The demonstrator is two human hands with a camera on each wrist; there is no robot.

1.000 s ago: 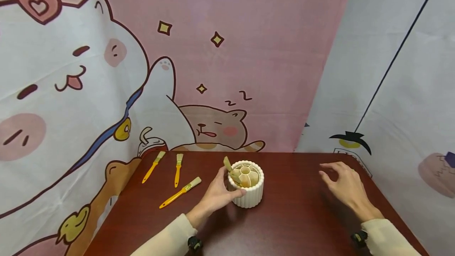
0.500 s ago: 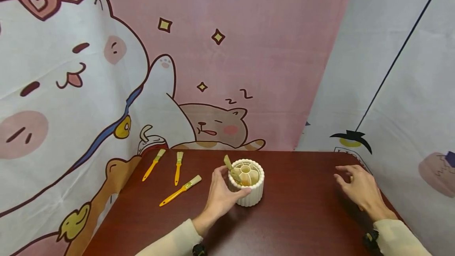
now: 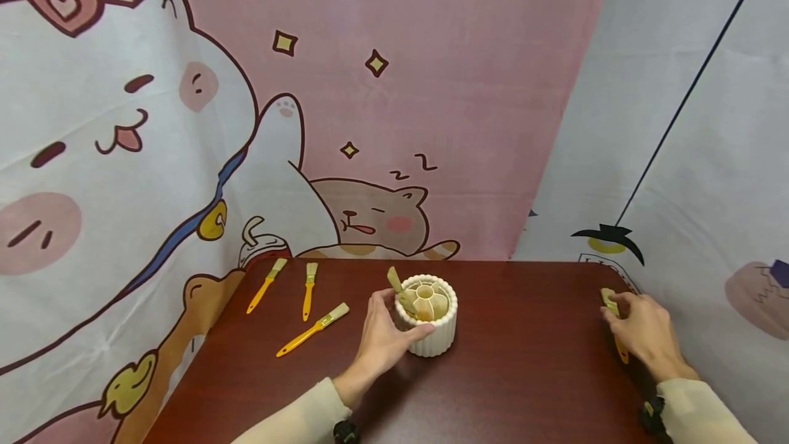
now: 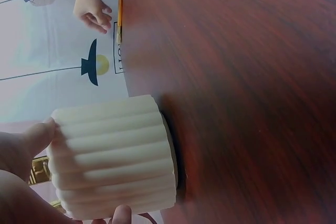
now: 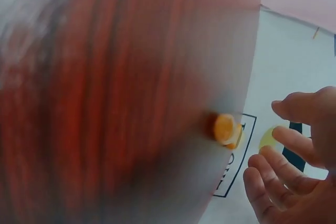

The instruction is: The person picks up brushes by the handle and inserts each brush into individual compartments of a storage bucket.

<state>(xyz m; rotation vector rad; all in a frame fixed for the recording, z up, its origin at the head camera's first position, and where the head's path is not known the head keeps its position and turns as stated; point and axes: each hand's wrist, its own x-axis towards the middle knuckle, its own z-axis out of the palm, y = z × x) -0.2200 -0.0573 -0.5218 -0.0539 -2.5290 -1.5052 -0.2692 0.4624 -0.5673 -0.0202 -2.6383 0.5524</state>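
My left hand grips the side of a round white ribbed brush holder, thumb on its near side, fingers mostly hidden behind. The holder fills much of the left wrist view. Inside it are several petal-shaped compartments; brush bristles stick up at its left. At the table's right edge, my right hand hovers over a yellow-handled paintbrush lying flat. From the right wrist, the fingers look spread and bent, with a gap between them and the orange handle end.
Three more yellow-handled paintbrushes lie left of the holder: one at the far left, one upright in view, one slanted nearer. The dark red table meets a cartoon-printed cloth backdrop behind and on both sides.
My right hand has moved right and slightly nearer, from beside the table's right edge to over the paintbrush there, which now shows. The left hand keeps its hold on the brush holder.
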